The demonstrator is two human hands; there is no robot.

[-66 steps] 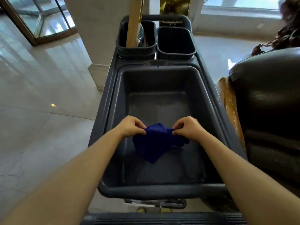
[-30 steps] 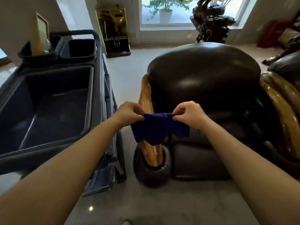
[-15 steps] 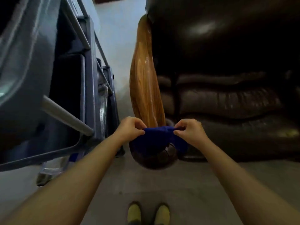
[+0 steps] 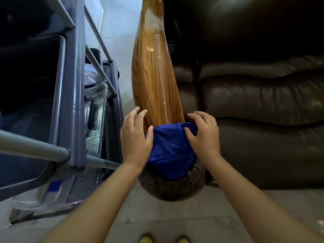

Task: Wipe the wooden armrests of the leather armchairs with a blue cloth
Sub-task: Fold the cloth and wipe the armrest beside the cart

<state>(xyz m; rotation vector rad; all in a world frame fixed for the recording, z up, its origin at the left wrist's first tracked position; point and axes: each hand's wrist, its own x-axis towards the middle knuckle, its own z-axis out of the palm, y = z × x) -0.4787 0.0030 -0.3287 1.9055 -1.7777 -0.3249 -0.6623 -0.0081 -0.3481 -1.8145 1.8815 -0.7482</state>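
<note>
Left hand (image 4: 135,137): fingers spread and open, palm on the left side of the armrest (image 4: 154,76), thumb touching the left edge of the cloth (image 4: 171,149). It grips nothing. Right hand (image 4: 203,135): fingers loosely curled and spread, lying on the right edge of the cloth and pressing it down; no closed grip.

To the left of the left hand stands the grey cart (image 4: 71,95), with its tubular frame and a dark bin. Between the hands, the cloth is draped over the near end of the armrest, above the rounded leather arm front (image 4: 171,188). The armrest runs away from the hands. To the right of the right hand lies the dark armchair (image 4: 263,102). Below the hands is the floor (image 4: 175,218).
</note>
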